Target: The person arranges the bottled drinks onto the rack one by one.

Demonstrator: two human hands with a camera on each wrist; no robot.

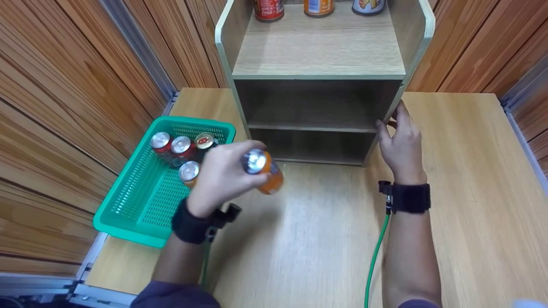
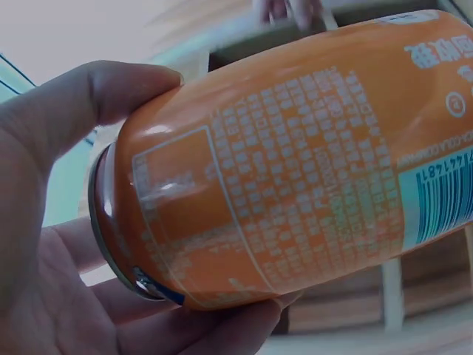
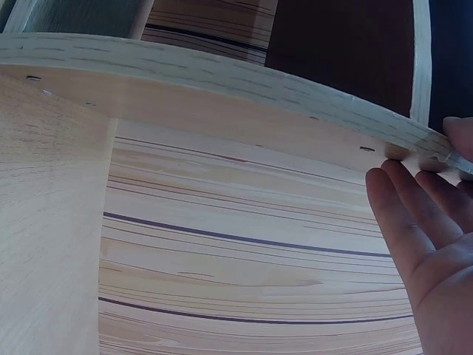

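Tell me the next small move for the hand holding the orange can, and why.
Probably carry the orange can forward into the shelf unit's open middle compartment. The left hand already grips it above the table, clear of the green basket; the right hand rests on the unit's right edge, and that compartment looks unoccupied.
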